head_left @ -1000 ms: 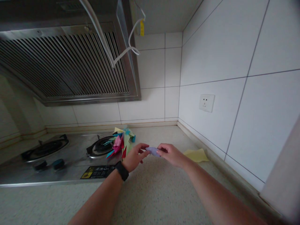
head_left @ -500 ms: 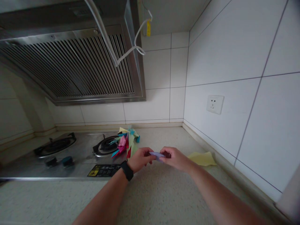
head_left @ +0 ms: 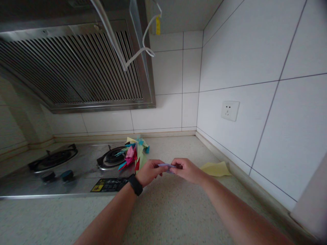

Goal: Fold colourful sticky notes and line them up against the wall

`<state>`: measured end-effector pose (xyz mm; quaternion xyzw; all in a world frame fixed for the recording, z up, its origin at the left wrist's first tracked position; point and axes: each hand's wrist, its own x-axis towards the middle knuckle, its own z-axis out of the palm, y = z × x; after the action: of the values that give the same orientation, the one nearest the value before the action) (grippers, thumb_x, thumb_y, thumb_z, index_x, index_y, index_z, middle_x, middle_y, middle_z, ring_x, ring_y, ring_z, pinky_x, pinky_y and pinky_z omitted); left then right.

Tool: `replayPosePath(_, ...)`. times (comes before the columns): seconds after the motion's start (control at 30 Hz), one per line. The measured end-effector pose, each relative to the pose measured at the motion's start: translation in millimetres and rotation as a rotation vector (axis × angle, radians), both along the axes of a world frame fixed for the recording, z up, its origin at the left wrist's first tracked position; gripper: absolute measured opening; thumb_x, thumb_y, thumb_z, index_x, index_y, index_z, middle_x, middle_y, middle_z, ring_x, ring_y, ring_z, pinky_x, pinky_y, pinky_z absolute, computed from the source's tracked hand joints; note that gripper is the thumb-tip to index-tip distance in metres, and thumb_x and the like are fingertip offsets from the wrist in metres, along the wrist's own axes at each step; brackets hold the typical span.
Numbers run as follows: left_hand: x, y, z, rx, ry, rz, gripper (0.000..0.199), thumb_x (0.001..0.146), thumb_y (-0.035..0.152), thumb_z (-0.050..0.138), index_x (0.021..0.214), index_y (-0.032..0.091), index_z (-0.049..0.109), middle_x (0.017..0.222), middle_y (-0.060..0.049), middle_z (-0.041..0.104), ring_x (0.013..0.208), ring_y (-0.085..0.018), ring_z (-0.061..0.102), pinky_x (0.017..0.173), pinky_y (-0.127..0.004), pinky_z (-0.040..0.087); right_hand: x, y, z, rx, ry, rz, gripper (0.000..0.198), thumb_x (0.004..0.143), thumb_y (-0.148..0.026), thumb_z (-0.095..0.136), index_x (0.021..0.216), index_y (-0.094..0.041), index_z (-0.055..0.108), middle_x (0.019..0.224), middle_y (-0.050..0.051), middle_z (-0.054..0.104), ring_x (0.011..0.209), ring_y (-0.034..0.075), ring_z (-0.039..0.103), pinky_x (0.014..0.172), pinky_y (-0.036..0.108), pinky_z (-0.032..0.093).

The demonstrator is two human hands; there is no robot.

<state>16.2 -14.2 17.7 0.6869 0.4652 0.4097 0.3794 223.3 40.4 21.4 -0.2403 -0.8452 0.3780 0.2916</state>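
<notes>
A small folded piece of purple paper (head_left: pixel 167 165) is held between my two hands above the speckled counter (head_left: pixel 163 211). My left hand (head_left: pixel 150 172), with a black watch (head_left: pixel 135 184) on its wrist, pinches the paper's left end. At the right end, the thumb and fingers of my right hand (head_left: pixel 186 169) are closed on the same paper. The fingers cover parts of it, so its full folded shape is hidden. Beside my left hand lies a pile of colourful folded paper (head_left: pixel 130 153) in pink, red, blue and green. Yellow paper (head_left: pixel 216 169) lies right of my right hand.
A gas stove (head_left: pixel 84 170) with two burners and knobs takes up the left, and the paper pile overlaps its right burner. Over it hangs a range hood (head_left: pixel 102 68) with a dangling white cable (head_left: pixel 138 52). A tiled wall with a socket (head_left: pixel 230 110) stands at right.
The view has shifted slightly, so everything sits a little further left. Both hands still hold the purple paper, whose tilt and the finger positions have changed slightly.
</notes>
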Motion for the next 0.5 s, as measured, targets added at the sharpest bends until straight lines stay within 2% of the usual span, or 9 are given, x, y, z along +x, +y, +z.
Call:
replayPosePath(0.1, 0.1, 1.2, -0.6, 0.012, -0.001, 0.024, 0.041, 0.08, 0.05, 0.061, 0.087, 0.011, 0.07, 0.058, 0.0, 0.057, 0.045, -0.006, 0.038, 0.043, -0.018, 0.025, 0.2, 0.4, -1.0, -0.011, -0.013, 0.003, 0.026, 0.084, -0.04, 0.058, 0.077, -0.016, 0.058, 0.063, -0.004, 0.044, 0.059, 0.009, 0.04, 0.053, 0.02, 0.028)
replayPosePath(0.37, 1.3, 0.6, 0.0, -0.025, -0.066, 0.022, 0.04, 0.081, 0.05, 0.06, 0.084, 0.011, 0.069, 0.058, -0.001, 0.058, 0.046, -0.007, 0.039, 0.044, -0.019, 0.026, -0.1, 3.7, -3.9, -0.032, -0.086, 0.031, 0.031, 0.087, -0.044, 0.053, 0.078, -0.015, 0.062, 0.068, -0.001, 0.057, 0.062, 0.01, 0.048, 0.057, 0.02, 0.034)
replayPosePath(0.5, 0.6, 0.9, -0.4, -0.049, -0.087, 0.014, 0.04, 0.081, 0.05, 0.06, 0.084, 0.011, 0.067, 0.057, 0.0, 0.057, 0.045, -0.006, 0.038, 0.044, -0.019, 0.025, 1.0, 2.0, -0.5, -0.031, -0.099, 0.025, 0.034, 0.087, -0.046, 0.054, 0.077, -0.015, 0.063, 0.061, -0.003, 0.05, 0.056, 0.009, 0.043, 0.053, 0.02, 0.03)
